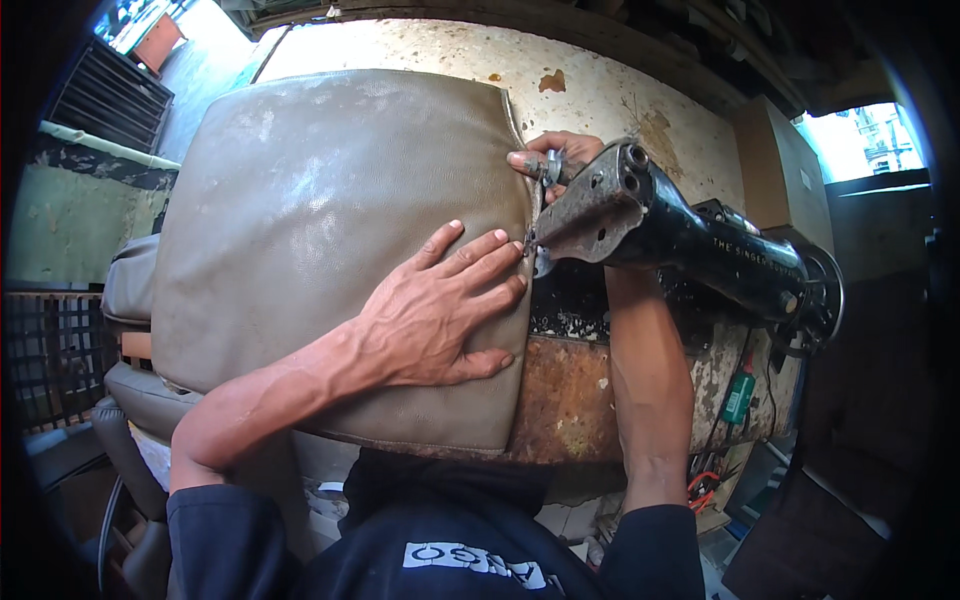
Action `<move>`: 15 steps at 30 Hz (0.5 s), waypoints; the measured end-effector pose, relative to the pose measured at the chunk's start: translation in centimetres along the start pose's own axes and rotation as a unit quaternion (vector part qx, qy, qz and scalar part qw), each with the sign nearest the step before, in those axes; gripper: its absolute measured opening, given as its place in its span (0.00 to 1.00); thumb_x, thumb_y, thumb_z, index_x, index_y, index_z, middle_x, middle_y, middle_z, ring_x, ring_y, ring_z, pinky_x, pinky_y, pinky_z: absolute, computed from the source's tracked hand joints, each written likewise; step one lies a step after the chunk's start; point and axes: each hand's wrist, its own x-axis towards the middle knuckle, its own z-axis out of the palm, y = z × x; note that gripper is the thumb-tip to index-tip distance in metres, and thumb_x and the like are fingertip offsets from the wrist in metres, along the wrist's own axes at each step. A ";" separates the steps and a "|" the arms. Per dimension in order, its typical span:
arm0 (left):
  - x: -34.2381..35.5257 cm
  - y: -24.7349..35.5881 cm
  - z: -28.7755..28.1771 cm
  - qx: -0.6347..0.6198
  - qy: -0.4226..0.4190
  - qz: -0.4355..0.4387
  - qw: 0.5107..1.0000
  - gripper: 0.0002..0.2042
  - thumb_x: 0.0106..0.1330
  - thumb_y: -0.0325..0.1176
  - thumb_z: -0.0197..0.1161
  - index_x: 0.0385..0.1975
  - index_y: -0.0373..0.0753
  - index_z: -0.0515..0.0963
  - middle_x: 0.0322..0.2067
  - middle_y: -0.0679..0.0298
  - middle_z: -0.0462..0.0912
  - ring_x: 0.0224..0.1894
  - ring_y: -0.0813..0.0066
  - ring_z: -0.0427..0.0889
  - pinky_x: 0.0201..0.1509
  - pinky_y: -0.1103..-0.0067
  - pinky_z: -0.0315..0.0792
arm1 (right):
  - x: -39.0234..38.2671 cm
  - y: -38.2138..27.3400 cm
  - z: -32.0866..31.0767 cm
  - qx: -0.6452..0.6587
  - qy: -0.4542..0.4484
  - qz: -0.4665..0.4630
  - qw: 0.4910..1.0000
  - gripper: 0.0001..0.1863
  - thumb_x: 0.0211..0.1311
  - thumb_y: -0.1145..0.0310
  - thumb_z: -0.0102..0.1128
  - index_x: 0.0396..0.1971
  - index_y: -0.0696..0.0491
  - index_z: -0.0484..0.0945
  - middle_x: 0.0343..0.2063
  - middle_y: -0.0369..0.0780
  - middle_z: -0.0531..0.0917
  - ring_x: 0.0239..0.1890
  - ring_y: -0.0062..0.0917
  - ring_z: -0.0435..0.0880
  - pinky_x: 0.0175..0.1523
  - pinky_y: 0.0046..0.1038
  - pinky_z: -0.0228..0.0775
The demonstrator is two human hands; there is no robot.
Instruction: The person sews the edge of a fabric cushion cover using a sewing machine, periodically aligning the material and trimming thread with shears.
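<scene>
Sheet (320,220): leather-like, grained, soft sheen. Sewing machine (690,230): glossy metal; end plate (588,212) dull, scuffed. Tabletop (440,45): rough, flaking. Box (775,170): matt cardboard.

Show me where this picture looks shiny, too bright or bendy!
Head view: whitish glare shines on the large grey-brown leathery sheet; head view: the bright bluish-white opening at right is washed out; head view: the far edge of the pale, stained tabletop curves.

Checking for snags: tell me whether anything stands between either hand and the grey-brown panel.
Nothing visible does: the left hand lies on the grey-brown panel; the right hand is at its right edge, partly hidden by the sewing machine.
</scene>
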 end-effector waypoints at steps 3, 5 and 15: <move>0.7 -0.2 0.3 -0.003 0.009 0.018 1.000 0.35 0.65 0.59 0.62 0.64 0.40 0.74 0.73 0.50 0.67 0.79 0.54 0.59 0.83 0.52 0.46 | 1.4 1.7 -1.9 -0.058 -0.029 -0.227 0.972 0.17 0.65 0.59 0.76 0.47 0.54 0.86 0.24 0.25 0.79 0.22 0.05 0.73 0.27 0.12 0.65; 0.6 -0.7 0.1 -0.004 0.010 0.014 1.000 0.34 0.65 0.59 0.62 0.64 0.40 0.74 0.73 0.50 0.66 0.79 0.54 0.58 0.83 0.52 0.46 | 0.8 0.6 -0.8 0.084 -0.053 -0.200 0.975 0.18 0.63 0.57 0.77 0.46 0.53 0.87 0.28 0.28 0.80 0.24 0.06 0.75 0.29 0.15 0.69; 1.2 -1.3 0.1 0.001 0.002 0.018 1.000 0.34 0.67 0.59 0.62 0.63 0.37 0.75 0.74 0.49 0.65 0.80 0.55 0.57 0.83 0.52 0.45 | -0.3 -6.2 1.8 -0.155 0.051 -0.044 0.986 0.16 0.62 0.59 0.76 0.38 0.58 0.89 0.24 0.33 0.85 0.27 0.16 0.81 0.35 0.25 0.74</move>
